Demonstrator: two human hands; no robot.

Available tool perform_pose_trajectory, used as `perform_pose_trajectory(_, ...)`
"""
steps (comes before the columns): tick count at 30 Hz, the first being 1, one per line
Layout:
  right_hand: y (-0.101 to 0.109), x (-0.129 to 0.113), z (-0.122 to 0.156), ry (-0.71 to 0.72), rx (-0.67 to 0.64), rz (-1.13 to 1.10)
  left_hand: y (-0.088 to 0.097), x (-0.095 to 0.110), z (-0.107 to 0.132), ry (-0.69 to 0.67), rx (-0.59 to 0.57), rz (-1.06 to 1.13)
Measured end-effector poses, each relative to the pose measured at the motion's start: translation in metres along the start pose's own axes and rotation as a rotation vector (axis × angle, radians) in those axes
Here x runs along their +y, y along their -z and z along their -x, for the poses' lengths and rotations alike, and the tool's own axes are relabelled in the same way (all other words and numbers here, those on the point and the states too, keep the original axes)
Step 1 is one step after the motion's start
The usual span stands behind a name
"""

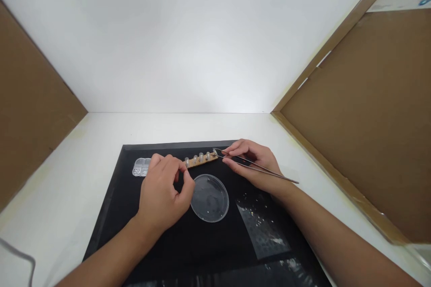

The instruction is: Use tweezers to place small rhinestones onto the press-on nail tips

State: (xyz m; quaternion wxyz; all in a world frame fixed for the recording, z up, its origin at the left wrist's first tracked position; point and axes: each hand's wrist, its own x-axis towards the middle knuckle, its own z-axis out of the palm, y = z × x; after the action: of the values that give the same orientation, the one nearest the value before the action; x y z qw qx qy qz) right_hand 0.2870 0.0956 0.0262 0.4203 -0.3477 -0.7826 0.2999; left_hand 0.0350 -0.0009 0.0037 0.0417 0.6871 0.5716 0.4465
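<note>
My right hand [254,161] holds a pair of long metal tweezers [257,167] between thumb and fingers. The tips are parted and reach the right end of a narrow brown strip [204,160]. Along this strip stand several small, clear, rounded pieces [201,157] that look like false nail tips. Whether the tweezers grip the end piece is too small to tell. My left hand [164,186] is closed in a pinch at the strip's left end, its fingertips partly hiding that end. Just below the strip lies a round clear dish [209,199] with a few tiny specks in it.
A clear compartment case [139,167] sits partly behind my left hand. On the black mat [202,251], a transparent sheet [264,231] carries scattered shiny specks. Brown cardboard panels [367,112] flank the white table [182,128]. A grey cable [23,255] lies lower left.
</note>
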Motion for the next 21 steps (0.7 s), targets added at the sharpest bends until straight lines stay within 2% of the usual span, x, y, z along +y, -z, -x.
perform_pose_trajectory(3,0.005,-0.011,0.001,0.051,-0.042,0.024,0.0,0.0,0.001,-0.001,-0.01,0.01)
perform_pose_trajectory(8,0.004,-0.027,0.002,0.151,-0.309,0.105,0.001,-0.002,0.0,0.023,-0.054,0.038)
perform_pose_trajectory(11,-0.001,-0.026,0.004,0.206,-0.4,0.106,-0.001,-0.004,0.0,0.022,-0.102,0.038)
perform_pose_trajectory(16,-0.003,-0.022,0.006,0.054,-0.406,0.146,-0.005,-0.007,-0.001,0.052,-0.14,0.042)
perform_pose_trajectory(21,0.001,-0.023,0.005,0.011,-0.486,0.111,-0.008,-0.008,-0.001,0.049,-0.168,0.038)
